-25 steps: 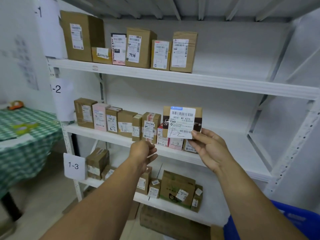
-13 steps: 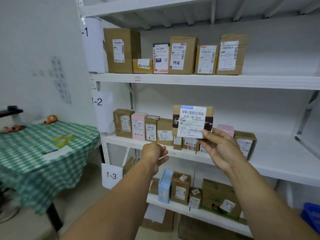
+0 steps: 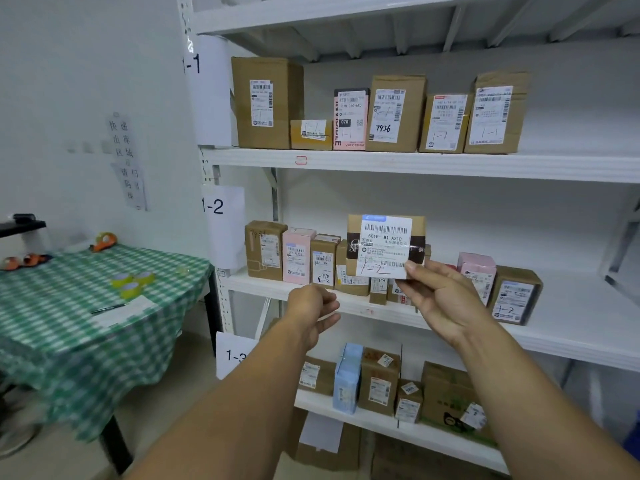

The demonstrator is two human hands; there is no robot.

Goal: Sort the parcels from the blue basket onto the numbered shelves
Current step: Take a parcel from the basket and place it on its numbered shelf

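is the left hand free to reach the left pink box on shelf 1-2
Probably yes: the left hand holds nothing and hovers just below the left pink box; nothing stands before it.

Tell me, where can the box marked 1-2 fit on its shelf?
Free: the white middle shelf is bare to the right of the brown cardboard box at the row's right end. Crowded: from the paper 1-2 sign to that box, parcels stand side by side. The right hand holds the brown cardboard parcel with the white label before that row.
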